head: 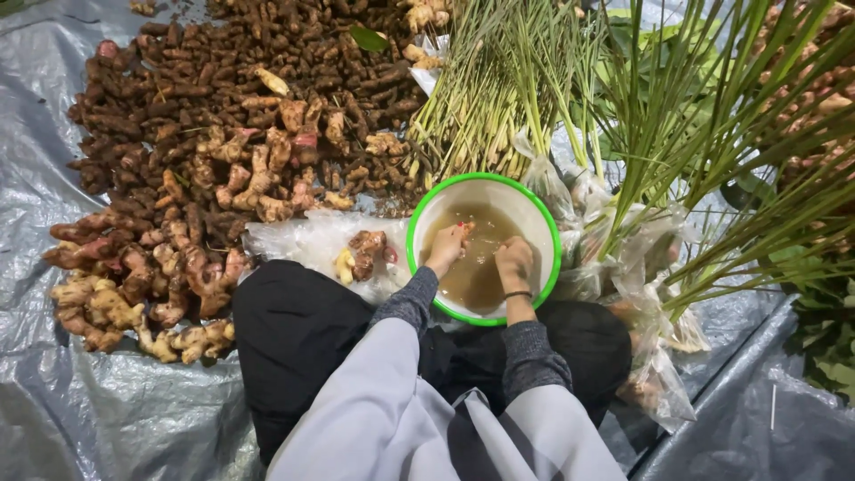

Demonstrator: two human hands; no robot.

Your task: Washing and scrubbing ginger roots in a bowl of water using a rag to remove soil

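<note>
A crinkled grey plastic tarp (pixel 107 401) covers the ground. On it, up and to the left, spreads a wide heap of knobbly roots (pixel 223 116): thin dark brown ones at the top, fatter pinkish and pale tan pieces nearer the person. To the right lie bundles of long green stalks (pixel 499 89) with pale, stiff bases, and more leafy stalks (pixel 712 160) stand out of clear, wrinkled bags (pixel 650 356). The person sits cross-legged in black trousers, with a pale grey cloth over the lap and grey knit sleeves.

Just in front of the knees sits a round white basin (pixel 534 209) with a bright green rim, filled with cloudy brown water. Both hands are in it. The left hand (pixel 445 248) is curled, its fingers closed on something small and reddish, perhaps a bit of root, though it is too small to tell. The right hand (pixel 514 260) dips into the water with a dark band at the wrist; its fingers bend inward, and whether they hold anything I cannot tell. Left of the basin, a few washed roots (pixel 361 254) rest on a thin clear sheet (pixel 294 236).
</note>
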